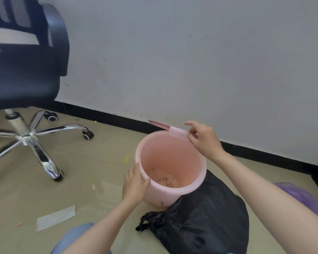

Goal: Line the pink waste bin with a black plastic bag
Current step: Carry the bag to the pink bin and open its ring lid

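Note:
The pink waste bin (170, 168) stands on the floor in the middle of the head view, unlined, with some brownish debris at its bottom. My left hand (135, 182) grips the bin's near-left rim. My right hand (203, 139) pinches a pink clip-on rim piece (179, 132) at the bin's far edge, lifted off the rim. A filled, tied black plastic bag (204, 215) lies on the floor against the bin's near-right side.
A black office chair (24, 70) with a chrome wheeled base (28, 138) stands at the left. The wall and black skirting (264, 154) run behind the bin. Paper scraps (56, 218) lie on the tiled floor. A purple bag (301, 197) sits at the right edge.

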`<state>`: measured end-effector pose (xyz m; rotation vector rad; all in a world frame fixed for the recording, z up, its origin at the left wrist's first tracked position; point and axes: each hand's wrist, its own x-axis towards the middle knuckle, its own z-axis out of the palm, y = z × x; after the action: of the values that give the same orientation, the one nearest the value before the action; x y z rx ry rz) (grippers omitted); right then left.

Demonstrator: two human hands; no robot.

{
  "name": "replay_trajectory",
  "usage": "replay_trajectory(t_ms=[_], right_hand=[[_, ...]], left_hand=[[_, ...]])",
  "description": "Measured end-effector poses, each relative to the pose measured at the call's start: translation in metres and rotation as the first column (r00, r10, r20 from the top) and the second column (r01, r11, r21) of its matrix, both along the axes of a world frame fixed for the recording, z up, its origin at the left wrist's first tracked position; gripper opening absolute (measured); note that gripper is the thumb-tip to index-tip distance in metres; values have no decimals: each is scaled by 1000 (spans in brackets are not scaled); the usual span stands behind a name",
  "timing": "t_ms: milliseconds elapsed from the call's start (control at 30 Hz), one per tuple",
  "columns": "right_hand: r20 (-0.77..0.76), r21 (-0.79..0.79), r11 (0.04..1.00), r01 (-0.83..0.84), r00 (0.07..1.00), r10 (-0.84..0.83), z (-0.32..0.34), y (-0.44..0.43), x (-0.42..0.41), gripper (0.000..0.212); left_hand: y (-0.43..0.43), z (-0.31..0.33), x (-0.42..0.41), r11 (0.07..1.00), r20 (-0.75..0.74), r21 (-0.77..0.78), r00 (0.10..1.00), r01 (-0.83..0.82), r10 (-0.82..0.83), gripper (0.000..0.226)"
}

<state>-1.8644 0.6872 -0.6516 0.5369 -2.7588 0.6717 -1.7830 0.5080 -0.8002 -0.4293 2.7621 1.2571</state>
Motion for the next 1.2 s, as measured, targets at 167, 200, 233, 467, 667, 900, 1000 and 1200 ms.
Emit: replay_trajectory(t_ms=[167,200,233,467,667,900,1000,1200], right_hand=[[-86,-112,977,180,978,-190,-1,12,-18,11],[-139,-118,968,222,962,-237,-3,15,-21,12],[-180,-123,958,258,944,-277,-5,18,-23,15],[-296,-81,922,379,874,-386,-21,34,-35,18],[-310,-158,919,361,866,-393,-18,37,-37,17],[130,-283,886,367,930,-344,1,44,-75,47],[310,-190,895,404,889,-336,-7,55,-90,60],[445,42,958,282,853,-271,-61,58,-64,56]], left_hand=[[-5,-8,5,783,169,-413,884,466,-436,66],[-5,-10,4,772,192,-410,873,486,-448,66],[-4,-11,4,764,209,-407,865,501,-456,66],[-4,-9,5,758,250,-373,845,535,-473,62],[-3,-1,3,748,283,-375,836,548,-470,61],[-1,-1,11,725,344,-391,821,566,-455,72],[0,1,8,726,354,-393,821,565,-447,69],[4,-1,6,722,341,-411,829,556,-444,68]])
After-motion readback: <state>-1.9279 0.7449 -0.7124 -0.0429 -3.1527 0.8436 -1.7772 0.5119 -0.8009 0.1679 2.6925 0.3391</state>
